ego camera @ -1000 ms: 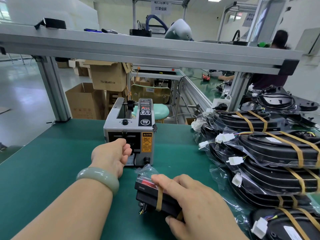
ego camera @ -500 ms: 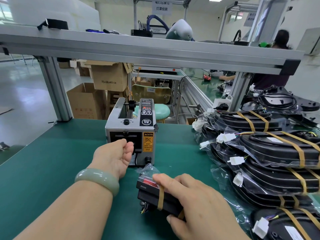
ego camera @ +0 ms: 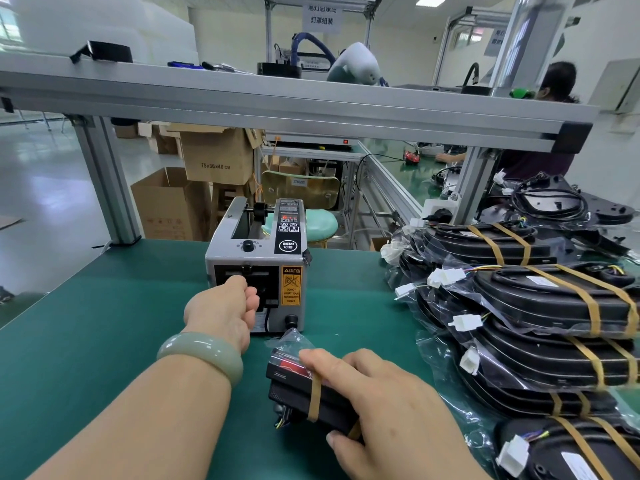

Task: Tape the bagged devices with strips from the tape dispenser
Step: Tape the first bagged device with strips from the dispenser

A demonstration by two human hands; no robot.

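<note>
Left hand (ego camera: 223, 308) with fingers curled at the outlet of the tape dispenser (ego camera: 258, 268) (I cannot tell if it pinches a strip), right hand (ego camera: 388, 403) gripping a bagged device (ego camera: 294, 386) on the green counter (ego camera: 86, 341) just in front of the dispenser, pile of taped devices (ego camera: 554, 306) at right.

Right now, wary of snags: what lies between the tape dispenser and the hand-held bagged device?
Head view: only the bag's loose end and bare green mat.

Green mat (ego camera: 86, 341) lies free on the left; tape dispenser (ego camera: 258, 254) blocks ahead, stacked bagged devices (ego camera: 554, 301) the right.
</note>
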